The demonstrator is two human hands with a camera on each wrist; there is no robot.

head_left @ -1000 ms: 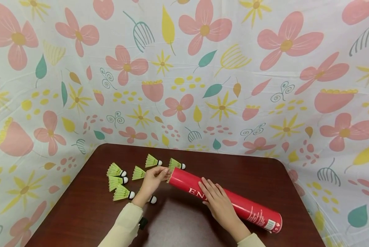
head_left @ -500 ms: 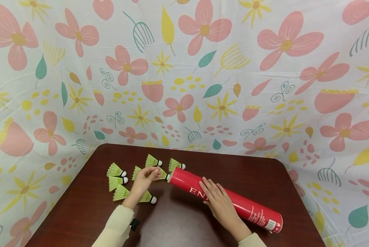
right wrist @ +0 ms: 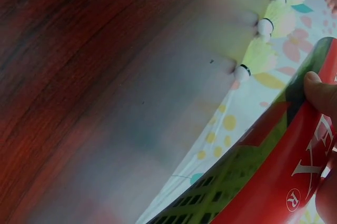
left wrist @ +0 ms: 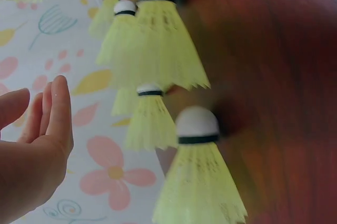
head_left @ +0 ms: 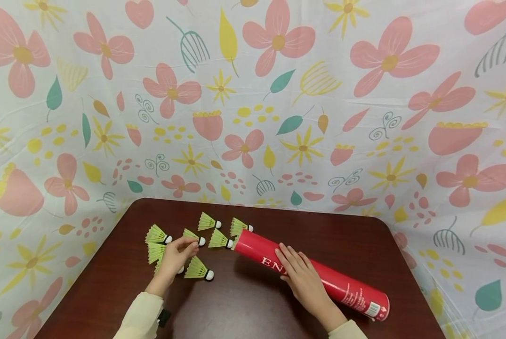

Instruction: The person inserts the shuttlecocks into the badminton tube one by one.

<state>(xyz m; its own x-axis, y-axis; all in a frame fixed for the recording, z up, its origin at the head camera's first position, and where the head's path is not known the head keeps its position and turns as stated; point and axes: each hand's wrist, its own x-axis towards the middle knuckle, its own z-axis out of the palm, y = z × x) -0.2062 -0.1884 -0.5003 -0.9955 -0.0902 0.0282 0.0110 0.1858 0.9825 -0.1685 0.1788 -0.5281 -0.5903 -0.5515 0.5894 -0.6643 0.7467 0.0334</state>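
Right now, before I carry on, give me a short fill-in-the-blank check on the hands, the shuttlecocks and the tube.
1. The right hand rests on the long ____ tube lying on the table.
2. The loose shuttlecocks have skirts coloured ____ and white caps.
3. The left hand is among the shuttlecocks at the ____ end of the tube.
4. The tube lies ____, not upright.

Missing words: red; yellow-green; open; on its side

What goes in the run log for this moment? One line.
left hand: open, over shuttlecocks | right hand: resting on red tube | one shuttlecock at tube mouth
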